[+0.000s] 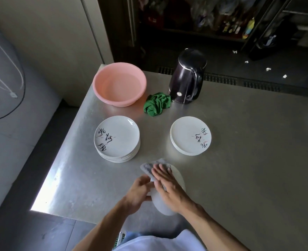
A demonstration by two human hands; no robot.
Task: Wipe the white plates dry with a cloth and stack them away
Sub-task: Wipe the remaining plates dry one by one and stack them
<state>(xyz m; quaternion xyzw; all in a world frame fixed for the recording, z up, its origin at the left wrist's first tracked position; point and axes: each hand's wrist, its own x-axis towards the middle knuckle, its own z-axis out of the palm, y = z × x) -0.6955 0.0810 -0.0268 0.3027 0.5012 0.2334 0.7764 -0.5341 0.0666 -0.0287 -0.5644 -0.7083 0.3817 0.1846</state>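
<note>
A white plate (163, 205) is held tilted above the near part of the steel table (240, 160). My left hand (137, 192) grips its left edge. My right hand (167, 185) lies flat on the plate's face and presses a grey cloth (147, 166) against it. Two stacks of white plates with black writing stand further back: a taller stack (117, 139) on the left and a lower stack (190, 135) on the right. The plate's face is mostly hidden under my right hand and the cloth.
A pink basin (119, 84) stands at the table's far left corner. Beside it lies a crumpled green cloth (157, 104), and a black electric kettle (186, 77) stands behind that. The table's left edge drops off to the floor near the left stack.
</note>
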